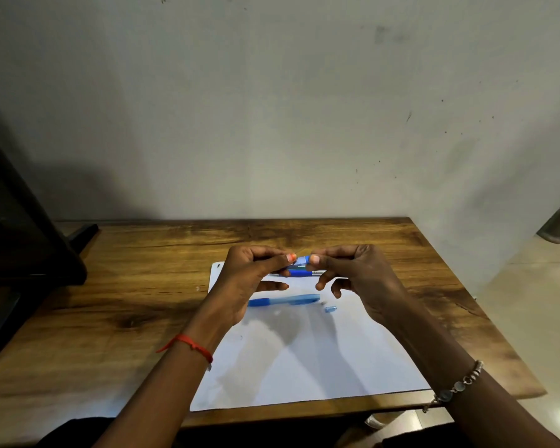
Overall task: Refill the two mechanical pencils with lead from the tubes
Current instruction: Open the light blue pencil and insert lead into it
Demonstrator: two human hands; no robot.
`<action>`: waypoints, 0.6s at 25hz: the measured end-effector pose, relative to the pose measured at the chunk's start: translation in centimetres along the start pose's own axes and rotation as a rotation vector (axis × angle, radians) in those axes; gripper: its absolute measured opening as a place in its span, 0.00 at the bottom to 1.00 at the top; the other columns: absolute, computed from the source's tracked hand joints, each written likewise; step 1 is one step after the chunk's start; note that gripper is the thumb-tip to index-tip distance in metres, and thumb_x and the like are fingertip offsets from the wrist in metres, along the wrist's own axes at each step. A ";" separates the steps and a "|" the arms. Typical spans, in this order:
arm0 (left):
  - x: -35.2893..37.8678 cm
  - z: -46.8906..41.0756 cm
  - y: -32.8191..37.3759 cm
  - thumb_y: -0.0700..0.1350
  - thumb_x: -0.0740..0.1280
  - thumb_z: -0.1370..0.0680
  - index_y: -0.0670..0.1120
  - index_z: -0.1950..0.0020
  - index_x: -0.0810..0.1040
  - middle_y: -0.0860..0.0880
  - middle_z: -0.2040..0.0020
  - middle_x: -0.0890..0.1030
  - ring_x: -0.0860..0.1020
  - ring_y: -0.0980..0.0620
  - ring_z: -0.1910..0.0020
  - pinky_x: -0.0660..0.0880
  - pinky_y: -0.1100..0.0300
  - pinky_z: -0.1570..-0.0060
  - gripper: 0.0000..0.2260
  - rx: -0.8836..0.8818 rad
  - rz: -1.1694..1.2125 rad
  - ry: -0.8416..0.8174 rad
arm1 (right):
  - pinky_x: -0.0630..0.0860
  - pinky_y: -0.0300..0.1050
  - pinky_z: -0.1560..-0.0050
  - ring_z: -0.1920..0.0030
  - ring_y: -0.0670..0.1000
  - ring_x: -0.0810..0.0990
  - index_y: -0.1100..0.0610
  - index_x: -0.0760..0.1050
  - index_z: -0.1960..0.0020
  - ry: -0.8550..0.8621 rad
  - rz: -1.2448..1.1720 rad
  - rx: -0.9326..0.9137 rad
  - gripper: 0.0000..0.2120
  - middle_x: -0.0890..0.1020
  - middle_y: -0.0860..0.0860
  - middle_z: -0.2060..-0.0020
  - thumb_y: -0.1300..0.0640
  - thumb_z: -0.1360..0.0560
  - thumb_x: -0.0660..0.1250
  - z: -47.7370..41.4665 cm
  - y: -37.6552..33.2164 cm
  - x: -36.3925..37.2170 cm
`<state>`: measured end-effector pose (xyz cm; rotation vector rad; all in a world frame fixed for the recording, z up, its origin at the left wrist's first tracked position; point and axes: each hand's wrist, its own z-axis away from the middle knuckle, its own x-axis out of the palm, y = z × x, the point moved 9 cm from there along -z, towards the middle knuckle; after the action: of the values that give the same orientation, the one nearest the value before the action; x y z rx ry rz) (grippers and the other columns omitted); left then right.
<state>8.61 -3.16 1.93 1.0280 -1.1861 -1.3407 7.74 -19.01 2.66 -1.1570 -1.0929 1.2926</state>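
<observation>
Lead tube [302,260]: small, pale blue, held in the air between both hands, above the far half of a white paper sheet [320,357].

Left hand [249,281] pinches one end of the tube between thumb and forefinger; its other fingers are loosely curled beneath. Right hand [359,279] pinches the opposite end the same way, with its lower fingers bent and holding nothing. Whether the tube is capped: cannot tell.

Darker blue pencil [300,273] lies crosswise just behind and below the tube, partly hidden by fingertips. Light-blue mechanical pencil [283,300] lies flat on the sheet, nearer the person, roughly parallel to the first. Small blue cap [330,309] sits on the sheet just beside that pencil's right end, not touching it.

Sheet rests on a wooden table [126,279]. Red thread [191,344] on the left wrist; beaded bracelet [459,384] on the right. Black stand [29,247] at the table's left edge.
</observation>
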 end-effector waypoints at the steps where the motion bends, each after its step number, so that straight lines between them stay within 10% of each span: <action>1: 0.0 0.0 0.0 0.39 0.69 0.28 0.43 0.59 0.82 0.47 0.64 0.81 0.80 0.59 0.70 0.78 0.65 0.71 0.02 -0.002 0.003 0.001 | 0.70 0.37 0.78 0.74 0.51 0.79 0.61 0.82 0.59 -0.005 -0.009 0.003 0.02 0.84 0.56 0.66 0.64 0.31 0.71 -0.1 0.1 0.0; 15: 0.1 -0.3 -0.2 0.38 0.70 0.28 0.42 0.58 0.82 0.47 0.64 0.81 0.80 0.58 0.70 0.77 0.65 0.71 0.02 -0.002 -0.012 -0.023 | 0.76 0.38 0.71 0.73 0.50 0.80 0.64 0.82 0.59 -0.029 0.029 -0.021 0.03 0.83 0.52 0.73 0.65 0.33 0.73 -0.3 0.0 0.0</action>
<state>8.89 -3.28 1.66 1.0221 -1.1969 -1.3656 8.08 -19.01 2.58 -1.1769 -1.1173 1.3262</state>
